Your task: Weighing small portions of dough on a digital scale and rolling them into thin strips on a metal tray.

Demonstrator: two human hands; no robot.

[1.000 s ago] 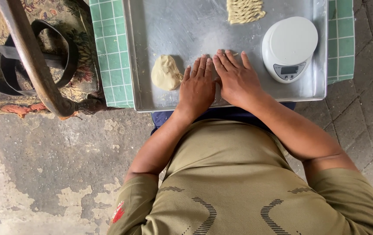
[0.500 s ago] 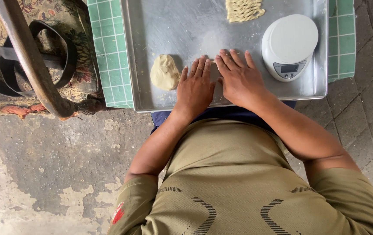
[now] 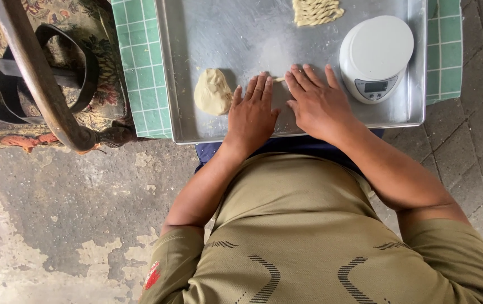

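Pressing flat on a metal tray [image 3: 241, 34], both hands sit side by side near its front rim, w/ a thin strip of dough [image 3: 278, 79] peeking out between the fingertips; most of the strip is hidden under the palms. The tray's raised edge runs just behind the wrists, so there's little room toward the body, but bare metal lies open ahead of the fingers up to the far side. A green checked cloth [image 3: 140, 67] shows under the tray on 2 sides.

Just left of the left hand [image 3: 251, 112], almost touching the little finger, rests a pale dough lump [image 3: 212, 92]. Right of the right hand [image 3: 319, 102], close to its outer fingers, stands a round white kitchen scale [image 3: 377, 56], crowding that side. At the far edge lies a batch of twisted dough pieces [image 3: 316, 11], well apart from the hands. A curved wooden chair arm [image 3: 38, 79] and dark straps [image 3: 5, 67] sit off to the left, clear of the tray.

Both hands are spread, fingers straight & together, palms down, gripping nothing. Forearms angle inward, elbows out.
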